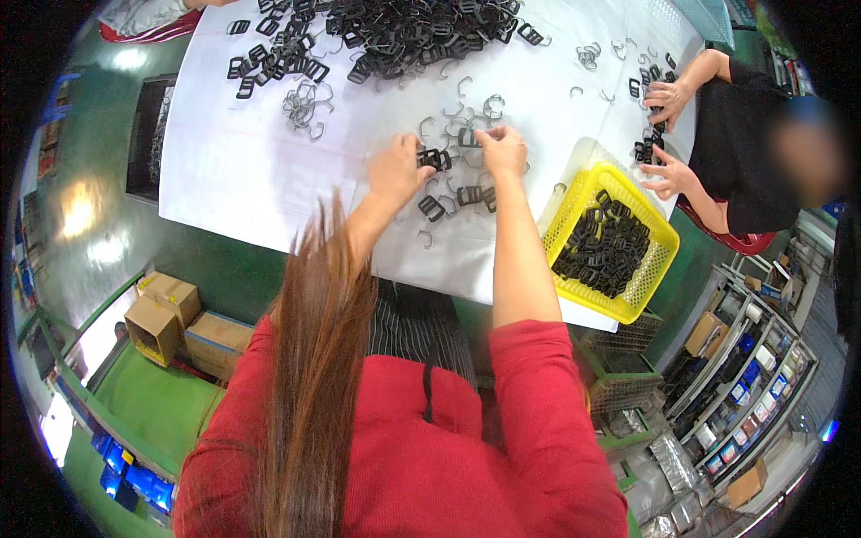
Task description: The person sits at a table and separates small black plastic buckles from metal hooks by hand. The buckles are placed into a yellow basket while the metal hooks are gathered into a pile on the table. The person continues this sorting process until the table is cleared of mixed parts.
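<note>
Left hand grip closed on a small black plastic rectangular buckle; right hand pinches a thin bent grey metal wire clip just beside it, both held just above the white-covered worktop. Loose buckles and clips lie right under the hands, probably for short reach. Yellow perforated plastic basket of black buckles sits at right, near a co-worker's hands.

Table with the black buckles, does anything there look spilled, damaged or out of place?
Nothing stands out as damaged. Loose metal clips and black buckles lie scattered in heaps over the white table, while the yellow basket sits upright at the table's edge, holding more buckles. Both hands, left and right, hold small parts.
</note>
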The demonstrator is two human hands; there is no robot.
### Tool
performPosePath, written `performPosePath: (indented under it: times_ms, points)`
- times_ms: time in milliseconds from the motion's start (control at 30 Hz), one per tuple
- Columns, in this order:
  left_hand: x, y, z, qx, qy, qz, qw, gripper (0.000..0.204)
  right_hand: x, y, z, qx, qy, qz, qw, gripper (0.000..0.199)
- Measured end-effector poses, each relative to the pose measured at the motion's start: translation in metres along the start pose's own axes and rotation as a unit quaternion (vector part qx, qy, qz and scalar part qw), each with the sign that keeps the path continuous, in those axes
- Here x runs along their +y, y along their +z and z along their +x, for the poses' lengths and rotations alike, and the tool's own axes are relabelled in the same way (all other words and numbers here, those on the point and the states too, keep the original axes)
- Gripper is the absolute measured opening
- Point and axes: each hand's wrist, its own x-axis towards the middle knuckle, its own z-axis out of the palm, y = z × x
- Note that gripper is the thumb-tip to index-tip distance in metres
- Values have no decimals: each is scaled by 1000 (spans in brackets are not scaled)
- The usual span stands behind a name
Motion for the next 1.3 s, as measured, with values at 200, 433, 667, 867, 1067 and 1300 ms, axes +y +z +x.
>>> performPosePath:
  times_ms: [200,433,667,867,1067,1300]
  points:
    - [-17,6,8,-92,3,-140,986,30,43,-68,-31,-222,94,591,770,13]
    - [-26,-22,21,-105,-47,-262,958,21,66,-77,-61,-109,172,606,769,15]
    - [-21,-32,23,-229,-170,-510,811,30,58,-48,-79,-22,138,-88,986,41]
    - [12,-32,0,-254,-188,-623,716,19,70,-59,-80,-93,206,405,886,22]
    - [34,34,-17,-62,139,-68,986,24,95,-44,-85,-122,124,297,939,23]
    - [28,39,-20,-61,84,92,990,19,56,-10,-96,-12,60,-41,997,47]
